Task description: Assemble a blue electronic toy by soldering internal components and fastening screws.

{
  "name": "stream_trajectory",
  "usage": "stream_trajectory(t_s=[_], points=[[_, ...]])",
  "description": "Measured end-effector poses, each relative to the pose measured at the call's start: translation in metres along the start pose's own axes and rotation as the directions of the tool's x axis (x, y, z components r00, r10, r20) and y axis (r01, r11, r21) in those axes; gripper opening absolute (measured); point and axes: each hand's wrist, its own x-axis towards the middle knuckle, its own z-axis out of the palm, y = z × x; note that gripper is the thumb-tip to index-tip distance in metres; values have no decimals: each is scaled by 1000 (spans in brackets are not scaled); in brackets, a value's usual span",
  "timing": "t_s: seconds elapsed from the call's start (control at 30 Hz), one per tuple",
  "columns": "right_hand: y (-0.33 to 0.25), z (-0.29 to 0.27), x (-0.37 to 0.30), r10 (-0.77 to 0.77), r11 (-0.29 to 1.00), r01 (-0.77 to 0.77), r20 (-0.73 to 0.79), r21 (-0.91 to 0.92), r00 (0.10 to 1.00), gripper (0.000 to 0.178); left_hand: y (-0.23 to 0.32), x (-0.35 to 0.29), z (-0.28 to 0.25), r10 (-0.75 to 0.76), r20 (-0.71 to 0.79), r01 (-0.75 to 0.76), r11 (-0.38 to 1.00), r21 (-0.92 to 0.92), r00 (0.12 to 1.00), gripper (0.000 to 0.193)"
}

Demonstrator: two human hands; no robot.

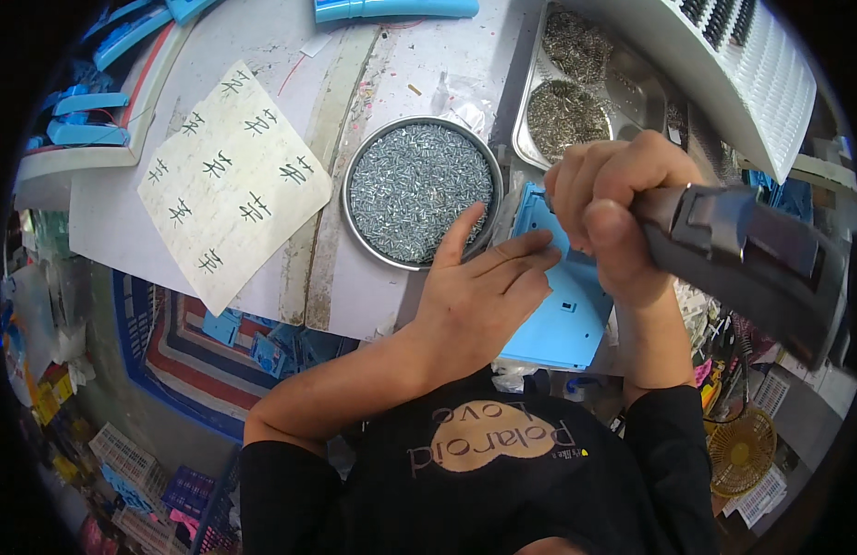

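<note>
My right hand (623, 208) is wrapped round a dark grey tool (752, 254) that looks like an electric screwdriver. Its body runs off to the right, close to the camera, and its tip is hidden behind my fist. Under both hands lies a blue plastic panel (558, 324) with small slots and holes. My left hand (484, 291) rests over the panel's left side, fingers stretched out and lying flat. Its thumb-side finger reaches up to the rim of a round metal bowl (348, 199). Many small silvery metal pins or screws (419, 190) fill this bowl.
A sheet with handwritten characters (234, 185) lies left of the bowl. Metal trays (530, 88) of small metal parts stand at the back right, beside a white ribbed bin (766, 102). Blue plastic parts (91, 120) sit at the far left. A blue basket (133, 319) is below the table edge.
</note>
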Motion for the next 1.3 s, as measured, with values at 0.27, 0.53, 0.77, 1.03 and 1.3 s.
stream_trajectory(t_s=[0.27,0.53,0.77,1.03,1.3], points=[[-17,-12,14,108,882,-81,-32,465,994,29,-4,1,5,27,-52,-25,998,50,998,11],[-4,4,-12,140,928,-117,-40,355,989,30,-1,-3,5,19,-38,-18,999,40,999,10],[-22,-8,-6,66,907,-68,20,415,998,21,-3,-6,4,-2,-119,-12,993,-116,993,12],[-85,-5,-33,1,818,23,-43,575,999,25,12,-22,-16,-58,-177,27,985,-172,982,15],[-86,-1,-42,10,810,8,-28,586,1000,26,12,-30,-13,-13,-192,-22,983,-182,981,18]])
